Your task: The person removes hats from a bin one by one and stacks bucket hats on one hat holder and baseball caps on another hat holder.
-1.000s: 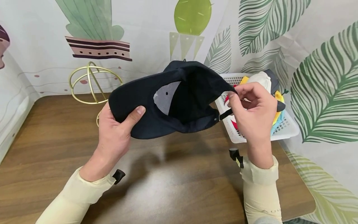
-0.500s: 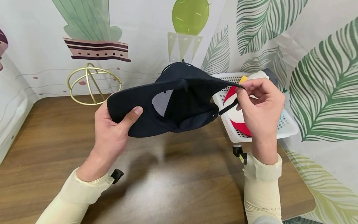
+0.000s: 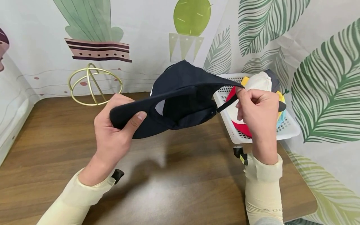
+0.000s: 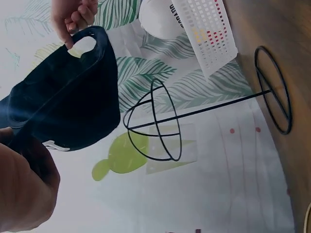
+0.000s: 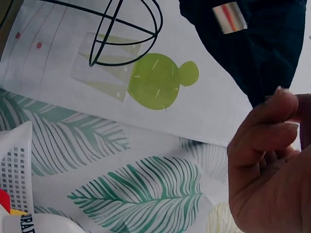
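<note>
Navy cap (image 3: 180, 101) between both hands (image 3: 113, 125) (image 3: 259, 111)

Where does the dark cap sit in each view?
Head: the dark cap in the middle, between the left hand and the right hand.
Left wrist: the dark cap at the upper left.
Right wrist: the dark cap at the upper right, cut by the top edge.
Shared landmark: the round green cactus print; above the cap in head, lower right of it in left wrist, left of it in right wrist.
</note>
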### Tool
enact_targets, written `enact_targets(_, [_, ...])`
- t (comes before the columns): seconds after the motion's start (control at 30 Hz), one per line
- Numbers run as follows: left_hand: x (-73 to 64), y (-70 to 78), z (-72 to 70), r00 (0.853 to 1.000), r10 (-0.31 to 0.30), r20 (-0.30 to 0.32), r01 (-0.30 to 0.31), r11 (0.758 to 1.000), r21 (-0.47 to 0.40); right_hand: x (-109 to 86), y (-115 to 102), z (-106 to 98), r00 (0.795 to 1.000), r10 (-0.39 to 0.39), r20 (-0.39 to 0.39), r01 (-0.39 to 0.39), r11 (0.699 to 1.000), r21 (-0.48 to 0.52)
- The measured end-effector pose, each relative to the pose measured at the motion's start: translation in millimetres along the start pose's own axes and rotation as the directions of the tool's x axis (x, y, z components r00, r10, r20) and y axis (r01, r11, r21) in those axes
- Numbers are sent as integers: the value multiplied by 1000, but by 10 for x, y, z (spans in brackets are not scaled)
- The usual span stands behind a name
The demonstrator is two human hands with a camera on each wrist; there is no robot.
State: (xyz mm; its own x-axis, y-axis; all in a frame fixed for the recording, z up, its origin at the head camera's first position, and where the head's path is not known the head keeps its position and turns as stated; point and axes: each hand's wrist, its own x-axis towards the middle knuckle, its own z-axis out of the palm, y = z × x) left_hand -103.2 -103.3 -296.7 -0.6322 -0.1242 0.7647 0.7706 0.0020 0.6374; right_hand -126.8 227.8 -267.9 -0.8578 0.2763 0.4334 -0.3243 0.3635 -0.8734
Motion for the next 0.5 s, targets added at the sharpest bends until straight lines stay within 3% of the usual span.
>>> enact_targets(0.1, [1,102,41,999,42,-32,-42,999,3,-25,-19,-8,993,32,113,-25,998,-62])
enact_targets(0.2, [0,184,62,994,84,-68,-83,996,16,-56,-55,-3,971,46,235,-19,993,-118])
enact_targets(0.37, [-18,228,83,976,190,-105,-184,981,63,-114,-100,35,910,36,412,19,991,-129])
enact_targets(0.5, [-32,226,111,947,307,-101,-296,949,105,-152,-110,79,848,-5,529,37,998,-51])
